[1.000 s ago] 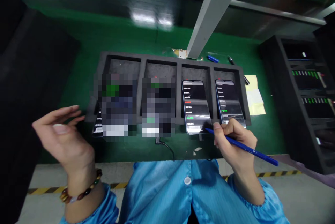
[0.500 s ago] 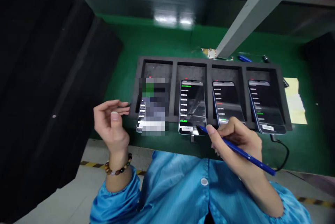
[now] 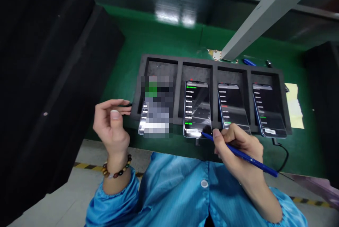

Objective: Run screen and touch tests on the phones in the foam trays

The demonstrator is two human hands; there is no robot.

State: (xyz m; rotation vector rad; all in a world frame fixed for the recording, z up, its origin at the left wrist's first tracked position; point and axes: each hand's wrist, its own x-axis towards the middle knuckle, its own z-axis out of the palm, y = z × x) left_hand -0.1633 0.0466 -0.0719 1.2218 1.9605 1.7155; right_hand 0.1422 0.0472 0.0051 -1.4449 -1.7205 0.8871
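Note:
A black foam tray [image 3: 180, 89] with compartments holds several phones, screens up. My right hand [image 3: 238, 145] grips a blue pen [image 3: 247, 158], its tip at the lower right of the second phone from the left [image 3: 197, 108]. That screen shows a list with green lines. The third phone [image 3: 233, 105] is partly behind my right hand. The rightmost phone [image 3: 268, 110] lies tilted in its slot. My left hand [image 3: 112, 122], fingers bent, is at the tray's left edge beside the leftmost phone [image 3: 141, 124], which is largely pixelated. A thin dark item shows between its fingers.
The green table [image 3: 159, 39] has a grey metal post [image 3: 254, 22] behind the tray. A blue object [image 3: 249, 62] lies at the back, yellow paper [image 3: 292, 96] at the right. Black foam blocks [image 3: 87, 60] stand at the left. A black cable [image 3: 285, 156] runs off the right phone.
The view has shifted slightly. The pen tip has moved a little down relative to the second phone. My left hand keeps its place beside the tray.

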